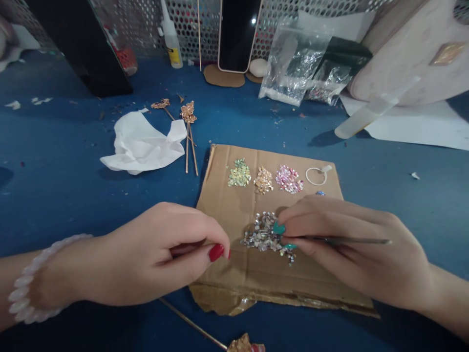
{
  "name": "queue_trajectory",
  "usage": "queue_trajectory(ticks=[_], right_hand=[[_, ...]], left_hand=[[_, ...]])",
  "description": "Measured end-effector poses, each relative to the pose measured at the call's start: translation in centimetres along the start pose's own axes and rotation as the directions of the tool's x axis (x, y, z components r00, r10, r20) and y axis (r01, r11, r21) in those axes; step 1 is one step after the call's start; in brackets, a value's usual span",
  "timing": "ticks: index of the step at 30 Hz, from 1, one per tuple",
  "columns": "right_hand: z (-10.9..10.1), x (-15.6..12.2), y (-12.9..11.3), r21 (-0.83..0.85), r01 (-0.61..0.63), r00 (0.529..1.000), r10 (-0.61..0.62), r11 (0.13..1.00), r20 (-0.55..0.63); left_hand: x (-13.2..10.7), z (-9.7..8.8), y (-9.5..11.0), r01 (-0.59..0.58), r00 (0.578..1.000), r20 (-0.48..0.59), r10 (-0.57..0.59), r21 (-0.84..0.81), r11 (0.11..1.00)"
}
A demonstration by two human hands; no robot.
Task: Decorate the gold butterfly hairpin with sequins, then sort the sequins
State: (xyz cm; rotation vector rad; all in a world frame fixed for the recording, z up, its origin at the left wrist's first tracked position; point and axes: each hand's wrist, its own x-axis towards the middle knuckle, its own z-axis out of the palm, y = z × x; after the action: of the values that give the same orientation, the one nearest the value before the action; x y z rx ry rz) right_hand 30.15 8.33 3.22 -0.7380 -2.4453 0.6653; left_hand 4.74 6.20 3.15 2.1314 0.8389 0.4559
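Observation:
Above a piece of cardboard (227,205), my right hand (362,249) is closed around slim metal tweezers (348,240). Its green-nailed fingertips are at a pile of silvery rhinestones (266,239), and the tweezers' tips are hard to make out among the stones. My left hand (168,249) hovers over the cardboard's left edge, red-nailed thumb and index finger pinched together. Whatever may be between them is hidden. Below it, a thin metal stick (194,325) leads to a gold flower-like ornament (240,343) at the bottom edge; its upper end passes out of sight under the left hand.
Green (239,174), peach (263,181) and pink rhinestones (288,179) lie in piles beside a white ring (316,176). Gold flower sticks (188,113) and crumpled tissue (142,144) lie left. Behind stand a glue bottle (171,41), phone (239,34) and plastic bags (293,63).

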Motion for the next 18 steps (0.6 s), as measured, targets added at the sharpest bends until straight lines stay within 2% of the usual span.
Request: queue_trajectory(ticks=[18], right_hand=[[0.1,0.04,-0.08,-0.031,-0.024,1.0,0.024,0.999,0.0]], left_hand=[[-0.17,-0.09,0.03,0.02,1.0,0.022,-0.02,0.013,1.0]])
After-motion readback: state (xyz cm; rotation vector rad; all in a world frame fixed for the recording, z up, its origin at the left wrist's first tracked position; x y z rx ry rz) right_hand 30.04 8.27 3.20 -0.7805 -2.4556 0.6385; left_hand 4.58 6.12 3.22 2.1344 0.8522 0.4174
